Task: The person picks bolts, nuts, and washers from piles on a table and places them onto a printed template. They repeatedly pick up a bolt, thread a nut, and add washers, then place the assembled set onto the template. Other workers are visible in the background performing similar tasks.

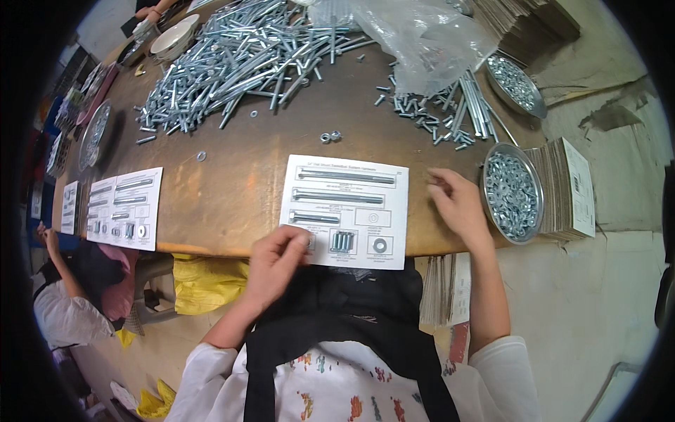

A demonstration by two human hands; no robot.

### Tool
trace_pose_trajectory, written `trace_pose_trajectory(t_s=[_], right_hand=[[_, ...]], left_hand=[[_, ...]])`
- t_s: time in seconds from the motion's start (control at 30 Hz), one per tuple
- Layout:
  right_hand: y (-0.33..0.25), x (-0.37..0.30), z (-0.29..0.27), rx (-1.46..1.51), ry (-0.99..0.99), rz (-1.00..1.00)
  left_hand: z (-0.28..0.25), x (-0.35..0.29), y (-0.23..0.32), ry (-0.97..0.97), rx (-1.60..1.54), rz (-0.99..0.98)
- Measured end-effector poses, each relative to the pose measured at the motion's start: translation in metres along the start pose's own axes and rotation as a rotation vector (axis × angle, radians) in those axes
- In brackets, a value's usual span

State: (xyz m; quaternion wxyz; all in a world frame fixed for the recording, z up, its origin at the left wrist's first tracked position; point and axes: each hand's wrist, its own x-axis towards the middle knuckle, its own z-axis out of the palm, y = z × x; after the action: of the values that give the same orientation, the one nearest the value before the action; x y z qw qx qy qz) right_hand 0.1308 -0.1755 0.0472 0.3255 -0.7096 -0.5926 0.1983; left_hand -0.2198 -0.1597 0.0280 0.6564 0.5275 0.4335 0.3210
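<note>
A white card [346, 214] printed with pictures of bolts, small screws and washers lies at the table's front edge, its lower end jutting past it. My left hand [275, 261] is closed at the card's lower left corner, with the thumb over its face and the other fingers partly hidden. Right of the card, my right hand [455, 200] is above the table with its fingers bent together; anything between the fingertips is too small to make out. Beside that hand stands a metal bowl [482, 184] full of small shiny washers or nuts.
A big heap of long bolts [232, 67] covers the far left. Short bolts [429, 116] lie under a clear plastic bag [425, 42]. Loose nuts [330, 136] lie mid-table. Card stacks [580, 190] flank the right bowl. Another printed card [125, 207] and a co-worker's hand [48, 239] are left.
</note>
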Motion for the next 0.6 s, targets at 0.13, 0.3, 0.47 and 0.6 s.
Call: trace_pose_trajectory(t_s=[0.13, 0.3, 0.47, 0.6], right_hand=[[0.008, 0.032, 0.036, -0.155, -0.004, -0.063], [-0.002, 0.047, 0.041, -0.142, -0.050, 0.028], [-0.006, 0.051, 0.039, -0.181, -0.105, 0.101], [-0.014, 0.045, 0.032, -0.247, -0.101, 0.049]], left_hand=[[-0.038, -0.026, -0.021, 0.282, 0.305, -0.037], [-0.040, -0.044, -0.038, 0.234, -0.017, -0.220], [-0.046, -0.044, -0.046, 0.194, -0.153, -0.251], [-0.046, -0.047, -0.043, 0.209, -0.265, -0.342]])
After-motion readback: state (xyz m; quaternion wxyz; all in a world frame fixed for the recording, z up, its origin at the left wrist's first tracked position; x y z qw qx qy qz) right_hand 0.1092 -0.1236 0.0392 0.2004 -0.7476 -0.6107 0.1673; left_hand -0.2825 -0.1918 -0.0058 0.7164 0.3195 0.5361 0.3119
